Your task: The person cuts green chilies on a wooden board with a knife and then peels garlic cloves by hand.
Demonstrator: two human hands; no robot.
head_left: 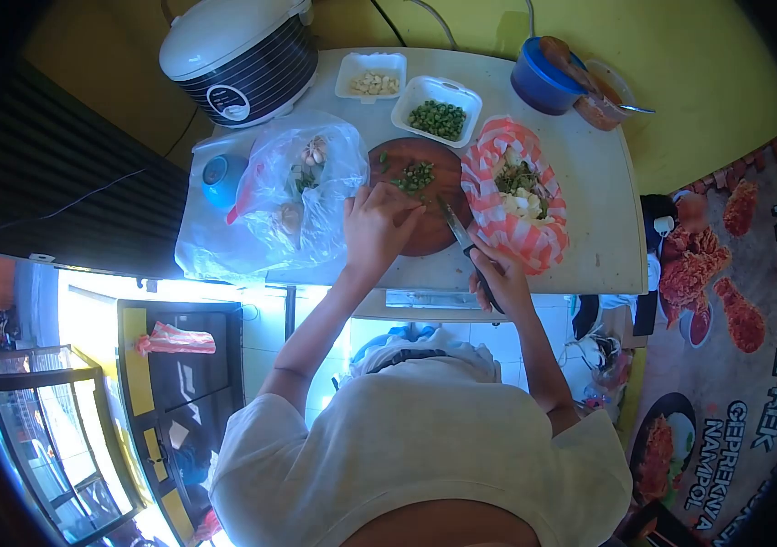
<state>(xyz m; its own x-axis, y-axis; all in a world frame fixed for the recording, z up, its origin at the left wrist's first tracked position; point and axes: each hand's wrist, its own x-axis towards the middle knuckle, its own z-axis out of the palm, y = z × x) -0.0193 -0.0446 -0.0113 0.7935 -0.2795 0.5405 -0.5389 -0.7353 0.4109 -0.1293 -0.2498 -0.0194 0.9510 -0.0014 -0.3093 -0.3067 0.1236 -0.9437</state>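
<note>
We have our right hand (501,273) closed around the black handle of a knife (453,221), its blade slanting over the round wooden board (427,242). Our left hand (376,226) bends its fingers at the board's near-left side; we cannot tell whether they pinch anything. The small heap of chopped greens (418,175) lies mid-board, moist-looking and uneven. Much cutting seems done: more green bits (437,119) fill a white foam tray, and pale chunks (374,84) sit in another. A whole garlic bulb (315,150) remains in the thin, crinkled clear bag (320,246), apparently uncut.
</note>
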